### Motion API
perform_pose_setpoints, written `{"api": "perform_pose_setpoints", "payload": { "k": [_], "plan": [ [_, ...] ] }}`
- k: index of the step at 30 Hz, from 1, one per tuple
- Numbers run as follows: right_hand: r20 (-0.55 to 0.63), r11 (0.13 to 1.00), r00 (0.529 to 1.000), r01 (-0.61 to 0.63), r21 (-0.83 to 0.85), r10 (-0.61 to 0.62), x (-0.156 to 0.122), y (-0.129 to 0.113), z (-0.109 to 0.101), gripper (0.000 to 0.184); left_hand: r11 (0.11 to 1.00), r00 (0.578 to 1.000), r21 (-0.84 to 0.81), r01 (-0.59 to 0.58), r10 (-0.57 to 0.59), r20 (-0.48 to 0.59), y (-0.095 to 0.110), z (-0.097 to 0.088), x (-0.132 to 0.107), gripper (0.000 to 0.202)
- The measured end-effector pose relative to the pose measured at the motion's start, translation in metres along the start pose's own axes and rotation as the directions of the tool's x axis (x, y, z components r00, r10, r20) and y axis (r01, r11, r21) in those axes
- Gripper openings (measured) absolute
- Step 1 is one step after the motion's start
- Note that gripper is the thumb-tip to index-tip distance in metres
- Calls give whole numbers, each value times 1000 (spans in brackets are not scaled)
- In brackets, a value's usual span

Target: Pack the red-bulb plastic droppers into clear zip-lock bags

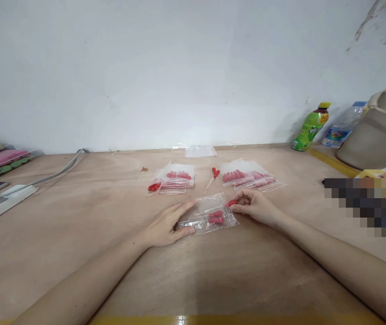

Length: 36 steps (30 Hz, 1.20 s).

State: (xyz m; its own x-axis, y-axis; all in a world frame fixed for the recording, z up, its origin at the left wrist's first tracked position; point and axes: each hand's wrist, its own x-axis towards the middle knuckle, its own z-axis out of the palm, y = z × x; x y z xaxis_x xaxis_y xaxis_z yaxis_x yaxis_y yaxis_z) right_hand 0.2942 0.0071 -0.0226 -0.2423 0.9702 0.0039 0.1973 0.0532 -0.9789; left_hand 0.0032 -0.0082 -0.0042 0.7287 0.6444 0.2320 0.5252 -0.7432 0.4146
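Just below and right of the frame's centre, the right hand [252,207] pinches a red-handled tool [233,202] at the clear bag's [197,227] right end, its thin shaft pointing left along the bag toward the left hand [169,225], spread over the left end.

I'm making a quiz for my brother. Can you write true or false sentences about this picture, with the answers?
1. The left hand touches a clear, flat plastic bag. True.
2. Blue-handled things lie in that bag. False: slim, red-handled tools lie inside.
3. The right hand holds another slim, red-handled tool. True.
4. The green-labelled plastic bottle is topped in blue. False: its cap is yellow.
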Motion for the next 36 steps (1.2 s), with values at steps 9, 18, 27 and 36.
{"api": "perform_pose_setpoints", "payload": {
  "k": [9,18,27,36],
  "plan": [
    [100,915,967,255,-311,-236,5,-5,12,22,1000,1000,-20,-4,4,-11,2,-2,2,61],
    [2,893,969,228,-387,-247,7,1,23,21,1000,1000,-7,-8,8,15,-1,0,2,56],
    [-195,688,930,79,-721,-311,48,-32,-3,18,999,998,-26,-31,33,59,-6,2,5,49],
    [-342,683,936,-299,-666,76,123,-51,17,24,999,997,-19,-49,50,55,-4,2,5,48]
  ]
}}
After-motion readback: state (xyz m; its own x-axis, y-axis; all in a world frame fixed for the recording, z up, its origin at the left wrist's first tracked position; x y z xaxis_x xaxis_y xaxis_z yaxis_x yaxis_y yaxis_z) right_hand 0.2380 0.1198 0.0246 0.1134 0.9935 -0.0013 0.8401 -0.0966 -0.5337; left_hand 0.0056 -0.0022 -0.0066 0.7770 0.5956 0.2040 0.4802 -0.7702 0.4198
